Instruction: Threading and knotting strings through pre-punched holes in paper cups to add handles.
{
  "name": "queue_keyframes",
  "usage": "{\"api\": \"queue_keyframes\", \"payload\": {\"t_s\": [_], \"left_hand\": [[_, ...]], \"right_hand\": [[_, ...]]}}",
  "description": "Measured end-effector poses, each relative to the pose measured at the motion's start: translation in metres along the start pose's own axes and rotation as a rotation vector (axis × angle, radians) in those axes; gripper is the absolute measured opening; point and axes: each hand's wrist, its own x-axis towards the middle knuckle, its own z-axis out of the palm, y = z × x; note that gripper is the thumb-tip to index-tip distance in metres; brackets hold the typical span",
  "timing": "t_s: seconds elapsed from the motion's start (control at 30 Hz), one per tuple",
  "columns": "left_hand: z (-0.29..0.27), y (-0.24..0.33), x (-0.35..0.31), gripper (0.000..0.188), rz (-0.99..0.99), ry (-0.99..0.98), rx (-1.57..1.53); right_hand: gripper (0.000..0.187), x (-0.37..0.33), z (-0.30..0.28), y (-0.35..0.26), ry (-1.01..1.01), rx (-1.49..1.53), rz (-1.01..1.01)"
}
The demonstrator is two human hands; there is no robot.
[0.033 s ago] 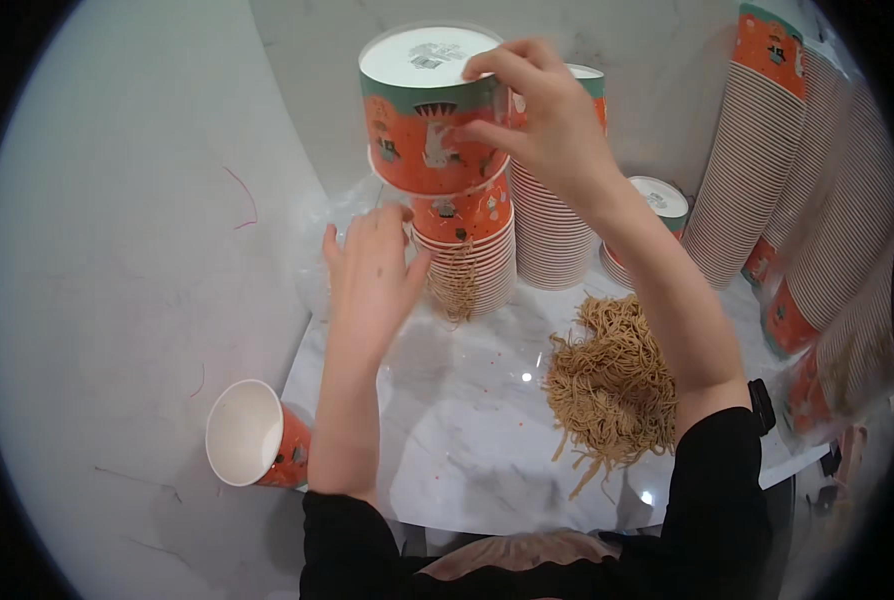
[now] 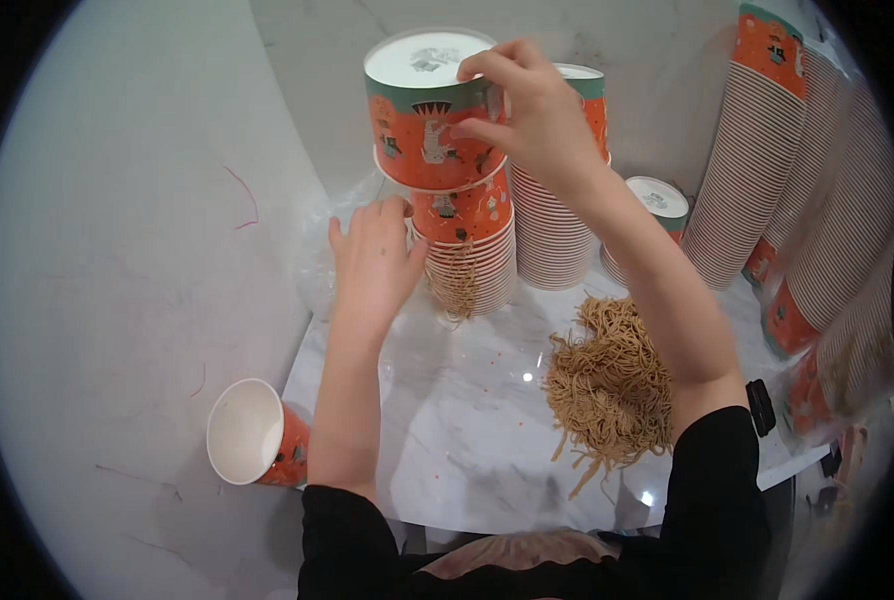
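An orange-and-green paper tub point(image 2: 437, 140) stands upside down over a stack of similar paper tubs point(image 2: 482, 265), its white base facing up. My right hand point(image 2: 537, 115) grips it by the right side, fingers over the base rim and thumb on the printed wall. My left hand point(image 2: 375, 245) is at the left side of the stack, fingers half curled and the thumb apart from them. Whether it touches the stack I cannot tell. Thin noodle strands point(image 2: 455, 285) hang on the front of the stack.
A heap of brown noodles point(image 2: 612, 390) lies on the marble-patterned table point(image 2: 467, 430). An upright open tub point(image 2: 257, 440) stands at the left edge. Behind are another tall stack point(image 2: 555, 240) and a short one point(image 2: 657, 200). Tall leaning stacks point(image 2: 747, 150) line the right, some plastic-wrapped.
The tub in my right hand has come slightly down and to the right, closer over the stack. My left hand has shifted a little to the right.
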Motion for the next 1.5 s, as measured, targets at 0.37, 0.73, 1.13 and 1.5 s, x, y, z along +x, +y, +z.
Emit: {"api": "queue_keyframes", "payload": {"t_s": [0.37,0.73,1.13,1.5], "left_hand": [[0.067,-0.035,0.030,0.010,-0.119,-0.175,0.027],[-0.055,0.020,-0.128,0.038,-0.048,-0.275,-0.224],[-0.082,-0.061,-0.269,0.038,-0.332,0.035,0.477],[-0.034,0.040,-0.212,0.023,-0.022,-0.056,-0.182]], "right_hand": [[0.048,-0.016,0.055,0.030,-0.193,-0.356,0.156],[0.046,-0.075,0.033,0.038,-0.191,-0.286,0.109],[0.021,-0.190,-0.084,0.049,-1.251,-0.226,0.534],[0.034,-0.245,-0.026,0.036,-1.192,-0.488,0.377]]}}
